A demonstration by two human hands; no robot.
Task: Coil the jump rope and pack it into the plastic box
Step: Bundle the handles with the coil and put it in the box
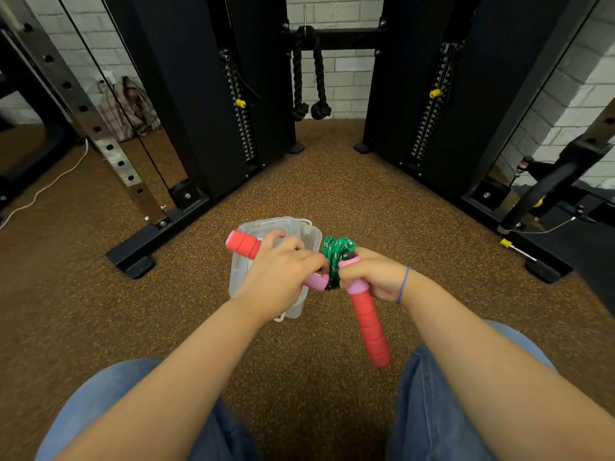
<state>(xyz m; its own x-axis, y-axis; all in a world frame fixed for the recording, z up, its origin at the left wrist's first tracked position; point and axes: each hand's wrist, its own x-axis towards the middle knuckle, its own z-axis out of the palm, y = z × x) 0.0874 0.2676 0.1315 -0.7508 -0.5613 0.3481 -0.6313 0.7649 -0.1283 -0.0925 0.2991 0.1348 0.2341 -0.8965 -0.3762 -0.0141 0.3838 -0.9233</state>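
The jump rope has a green cord (336,257) bundled into a tight coil and two red foam handles with pink ends. My left hand (283,274) grips one handle (243,244), which points up and left over the box. My right hand (376,274) holds the other handle (369,324), which hangs down toward me, with the coil pinched at its top. Both hands meet at the coil. A clear plastic box (309,232) sits on the floor directly below my left hand, partly hidden by it.
Brown speckled rubber floor (332,181) all around. Black cable machine frames (199,128) stand left and right, their base feet (139,261) near the box. A black rope attachment (309,71) hangs at the back. My knees in jeans (466,410) frame the bottom.
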